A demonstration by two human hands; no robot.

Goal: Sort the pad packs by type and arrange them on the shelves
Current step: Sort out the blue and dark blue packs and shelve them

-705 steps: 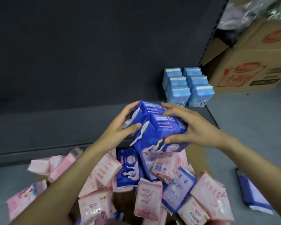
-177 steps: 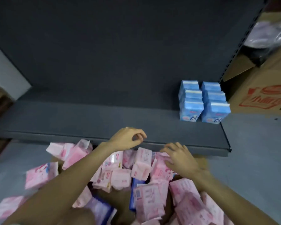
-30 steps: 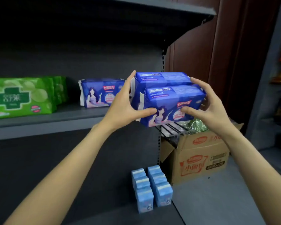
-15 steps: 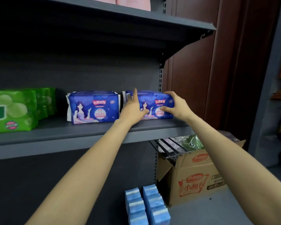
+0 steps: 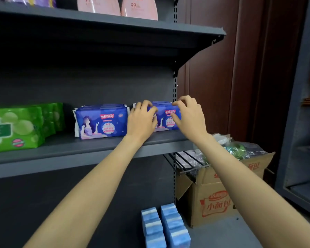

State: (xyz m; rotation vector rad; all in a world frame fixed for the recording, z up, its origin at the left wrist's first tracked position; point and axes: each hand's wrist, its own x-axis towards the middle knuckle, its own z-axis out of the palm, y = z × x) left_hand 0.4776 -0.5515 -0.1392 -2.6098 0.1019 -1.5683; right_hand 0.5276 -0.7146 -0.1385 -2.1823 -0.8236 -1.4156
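Blue pad packs [image 5: 166,119] near shelf edge [image 5: 168,145]

The middle shelf [image 5: 89,149] carries green packs [image 5: 14,127] at left and two blue pack rows [image 5: 101,121] centre-frame.

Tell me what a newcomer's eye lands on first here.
Both hands, the left hand and right hand, are up at the middle shelf, fingers curled over the right row of dark blue pad packs. A matching blue row stands just left of it, with bright green packs at the far left. Pale blue packs sit on the bottom shelf.
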